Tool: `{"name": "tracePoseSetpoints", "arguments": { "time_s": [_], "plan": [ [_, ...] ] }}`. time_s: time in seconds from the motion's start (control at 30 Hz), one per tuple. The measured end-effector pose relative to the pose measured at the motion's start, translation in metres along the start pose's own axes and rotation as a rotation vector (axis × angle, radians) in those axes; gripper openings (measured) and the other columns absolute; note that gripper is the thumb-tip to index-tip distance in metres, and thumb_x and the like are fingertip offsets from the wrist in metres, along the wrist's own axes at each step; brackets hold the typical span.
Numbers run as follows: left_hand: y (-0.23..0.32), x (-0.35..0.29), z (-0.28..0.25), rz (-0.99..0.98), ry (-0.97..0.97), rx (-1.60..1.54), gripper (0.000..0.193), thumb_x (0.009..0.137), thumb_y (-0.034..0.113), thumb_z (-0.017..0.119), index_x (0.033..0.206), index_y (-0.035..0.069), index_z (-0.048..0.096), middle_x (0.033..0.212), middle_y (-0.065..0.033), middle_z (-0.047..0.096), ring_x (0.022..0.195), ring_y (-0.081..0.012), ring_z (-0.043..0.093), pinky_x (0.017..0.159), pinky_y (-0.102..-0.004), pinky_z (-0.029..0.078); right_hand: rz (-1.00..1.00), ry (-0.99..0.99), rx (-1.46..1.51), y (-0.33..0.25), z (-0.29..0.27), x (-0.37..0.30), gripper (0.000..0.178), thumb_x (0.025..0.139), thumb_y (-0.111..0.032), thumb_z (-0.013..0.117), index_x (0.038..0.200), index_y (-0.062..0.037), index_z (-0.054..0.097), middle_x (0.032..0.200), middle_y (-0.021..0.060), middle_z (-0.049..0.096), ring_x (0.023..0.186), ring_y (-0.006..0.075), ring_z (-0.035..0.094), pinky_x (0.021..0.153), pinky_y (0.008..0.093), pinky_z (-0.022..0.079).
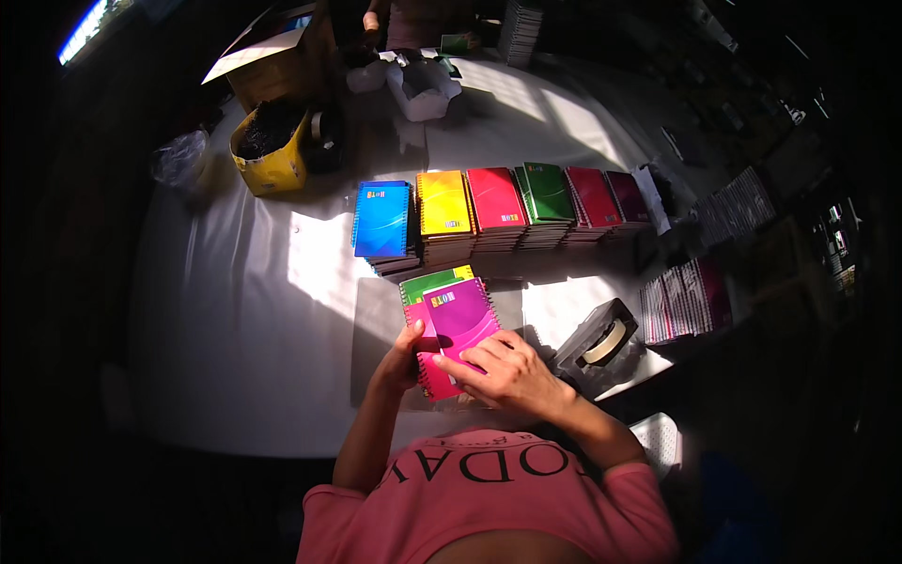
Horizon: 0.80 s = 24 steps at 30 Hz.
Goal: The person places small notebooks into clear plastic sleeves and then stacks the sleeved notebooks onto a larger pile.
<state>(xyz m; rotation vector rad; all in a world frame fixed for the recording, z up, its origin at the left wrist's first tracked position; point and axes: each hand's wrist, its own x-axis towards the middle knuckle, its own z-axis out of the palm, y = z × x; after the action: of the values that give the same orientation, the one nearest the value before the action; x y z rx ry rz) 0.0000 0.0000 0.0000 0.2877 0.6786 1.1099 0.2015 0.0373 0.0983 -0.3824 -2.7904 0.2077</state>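
Fingers [487, 353] of your right hand [517, 376] lie bent and a little spread over the lower part of a purple notebook [456, 315] — 1 of them reaches out toward its left edge, and you cannot tell from this view whether they pinch anything. Your left hand [402, 362] pinches the left side of the fanned bundle, its thumb on top and its other fingers hidden beneath. That bundle is in front of your chest, the purple notebook uppermost, with a pink notebook [438, 383], a green notebook [425, 283] and a bit of yellow cover [463, 273] showing from under it. Just beyond your hands, 6 stacks run in a row across the white table [216, 357]: blue [381, 221], yellow [443, 202], red [495, 197], green [548, 193], crimson [592, 197] and dark purple [628, 199]. Near your right hand sits a tape dispenser [601, 348], with more spiral notebooks [684, 301] past it. Farther off to your left stands a yellow box [272, 171] with a black lining — and at the far side is another person [418, 23].
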Motion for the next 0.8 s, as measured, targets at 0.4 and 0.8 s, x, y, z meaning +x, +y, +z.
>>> {"name": "tracePoseSetpoints", "arguments": {
  "time_s": [0.4,0.8],
  "plan": [
    [0.013,-0.070,-0.008,0.075,0.322,0.332,0.073,0.080,0.038,0.058,0.137,0.001,0.032,0.124,-0.0203,0.050,0.120,-0.0304,0.045,0.101,-0.0433,0.037,-0.068,0.282,0.311,-0.019,0.047,0.019,0.061,0.063,-0.022,0.078,0.117,-0.0172,0.050,0.124,0.0057,0.050,0.119,0.0283,0.049,0.100,0.0587,0.033],
    [-0.026,-0.035,-0.053,1.059,0.066,0.793,0.121,0.057,0.073,0.070,0.143,0.004,0.019,0.124,-0.0170,0.047,0.123,-0.0298,0.041,0.104,-0.0434,0.029,0.544,0.587,1.477,-0.013,0.159,-0.002,0.083,0.082,-0.042,0.062,0.145,-0.0073,0.019,0.127,0.0124,0.043,0.118,0.0213,0.044,0.101,0.0339,0.035]
  ]
}}
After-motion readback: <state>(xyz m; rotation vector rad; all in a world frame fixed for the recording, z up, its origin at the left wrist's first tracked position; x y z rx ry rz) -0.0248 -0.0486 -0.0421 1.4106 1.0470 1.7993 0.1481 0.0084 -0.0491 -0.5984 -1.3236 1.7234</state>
